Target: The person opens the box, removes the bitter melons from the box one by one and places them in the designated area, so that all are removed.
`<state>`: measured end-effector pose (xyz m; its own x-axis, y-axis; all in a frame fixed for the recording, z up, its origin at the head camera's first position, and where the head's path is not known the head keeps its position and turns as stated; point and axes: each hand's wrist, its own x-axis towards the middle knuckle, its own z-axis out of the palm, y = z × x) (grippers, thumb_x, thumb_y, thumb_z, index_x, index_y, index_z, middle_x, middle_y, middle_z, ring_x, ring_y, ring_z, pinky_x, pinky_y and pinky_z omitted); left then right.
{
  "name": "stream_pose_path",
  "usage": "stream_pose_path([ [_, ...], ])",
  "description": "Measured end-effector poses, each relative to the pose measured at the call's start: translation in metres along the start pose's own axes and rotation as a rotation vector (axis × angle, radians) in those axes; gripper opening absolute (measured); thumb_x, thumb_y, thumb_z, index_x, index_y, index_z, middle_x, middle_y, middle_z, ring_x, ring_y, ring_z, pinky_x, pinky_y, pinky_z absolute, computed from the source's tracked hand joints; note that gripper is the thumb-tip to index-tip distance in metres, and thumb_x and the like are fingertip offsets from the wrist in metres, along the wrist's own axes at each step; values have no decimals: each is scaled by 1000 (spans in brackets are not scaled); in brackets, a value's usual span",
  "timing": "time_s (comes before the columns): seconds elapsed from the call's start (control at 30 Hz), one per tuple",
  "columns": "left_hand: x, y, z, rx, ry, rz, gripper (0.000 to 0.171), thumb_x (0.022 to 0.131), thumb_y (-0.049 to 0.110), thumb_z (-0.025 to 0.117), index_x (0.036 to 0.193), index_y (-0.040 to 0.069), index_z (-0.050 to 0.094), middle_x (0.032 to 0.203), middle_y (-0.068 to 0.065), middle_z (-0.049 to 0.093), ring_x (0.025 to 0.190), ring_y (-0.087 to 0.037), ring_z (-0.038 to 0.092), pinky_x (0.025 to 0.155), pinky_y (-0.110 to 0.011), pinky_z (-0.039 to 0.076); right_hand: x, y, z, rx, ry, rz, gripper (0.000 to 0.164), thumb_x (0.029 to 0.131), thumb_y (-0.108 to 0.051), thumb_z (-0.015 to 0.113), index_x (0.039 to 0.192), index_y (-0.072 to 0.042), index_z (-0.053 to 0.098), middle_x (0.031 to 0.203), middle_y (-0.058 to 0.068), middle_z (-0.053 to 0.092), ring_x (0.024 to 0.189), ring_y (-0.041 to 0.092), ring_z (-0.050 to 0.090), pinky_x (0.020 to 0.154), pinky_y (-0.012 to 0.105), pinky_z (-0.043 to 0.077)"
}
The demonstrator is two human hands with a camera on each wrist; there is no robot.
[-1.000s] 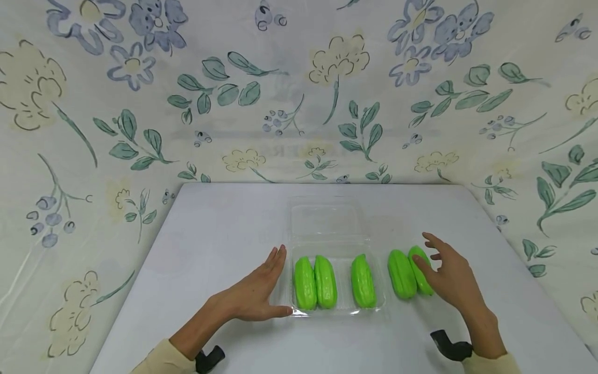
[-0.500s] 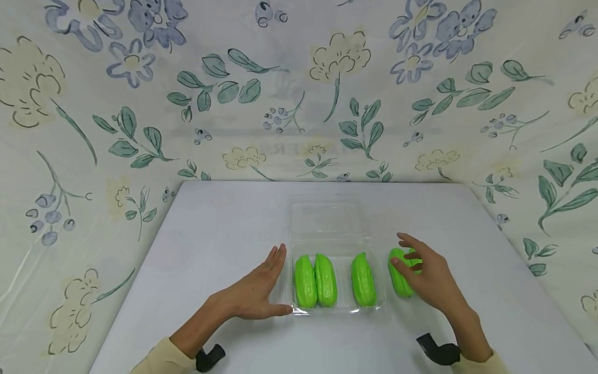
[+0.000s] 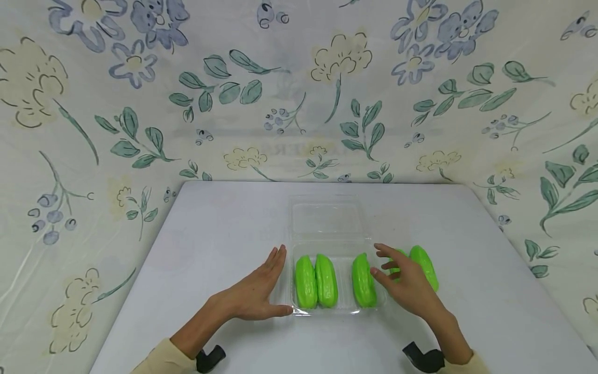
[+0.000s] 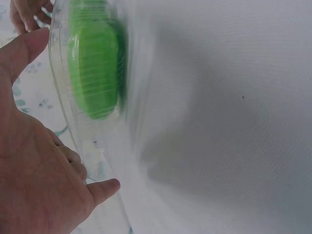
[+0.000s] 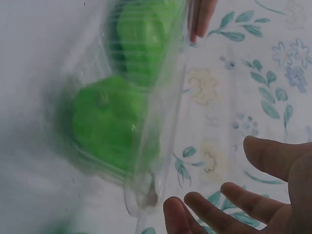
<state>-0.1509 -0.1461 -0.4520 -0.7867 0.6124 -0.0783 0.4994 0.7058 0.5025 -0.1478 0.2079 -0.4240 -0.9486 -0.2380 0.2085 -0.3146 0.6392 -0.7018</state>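
A clear plastic clamshell container (image 3: 343, 283) stands on the table with its lid (image 3: 327, 218) folded back. Inside are three green ridged gourd-like vegetables: two side by side on the left (image 3: 306, 283) and one on the right (image 3: 363, 280). Along the container's left side lies my left hand (image 3: 254, 293), fingers straight, thumb at its near left corner. My right hand (image 3: 408, 285) hovers by the container's right edge, fingers apart and slightly bent, holding nothing. Beyond it lie two loose vegetables; the right one (image 3: 424, 267) shows mostly, the other is largely hidden behind the hand.
The white table (image 3: 224, 223) extends around the container on all sides. A floral cloth (image 3: 289, 114) hangs behind and beside it. Black devices are strapped at the left wrist (image 3: 210, 358) and right wrist (image 3: 422, 358).
My right hand has moved left from over the loose vegetables to the container's right edge, uncovering the rightmost one. The left hand and the vegetables have stayed in place.
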Motion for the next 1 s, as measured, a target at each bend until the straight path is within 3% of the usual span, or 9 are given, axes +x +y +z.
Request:
stream_pose_path([
  [0.43,0,0,1,6,-15,-33,117,83,59,66,155,0,-5,163,-14,-5,149,-26,-4,115,-45,20,-8,-9,26,23,-54,14,59,86,-8,76,139,1,51,128,18,59,101,32,65,78,37,57],
  [0.63,-1,0,2,5,-11,-26,116,84,59,65,155,-1,-4,163,-15,-5,148,-28,-4,115,-47,21,-9,-17,35,-87,-49,38,61,84,-11,78,138,0,52,132,18,57,106,30,63,79,37,57],
  [0.87,-1,0,3,-9,-6,-22,116,84,58,66,155,-2,-4,163,-15,-4,148,-27,-5,115,-46,20,-8,-21,48,-216,-55,86,62,84,-16,79,137,1,53,129,26,57,116,42,57,93,55,47],
  [1.0,0,0,5,-7,-8,-18,116,84,58,66,155,-1,-5,163,-15,-5,148,-26,-6,115,-46,20,-9,-23,57,-222,-96,111,62,84,-17,79,138,0,53,130,24,57,116,41,57,92,54,48],
])
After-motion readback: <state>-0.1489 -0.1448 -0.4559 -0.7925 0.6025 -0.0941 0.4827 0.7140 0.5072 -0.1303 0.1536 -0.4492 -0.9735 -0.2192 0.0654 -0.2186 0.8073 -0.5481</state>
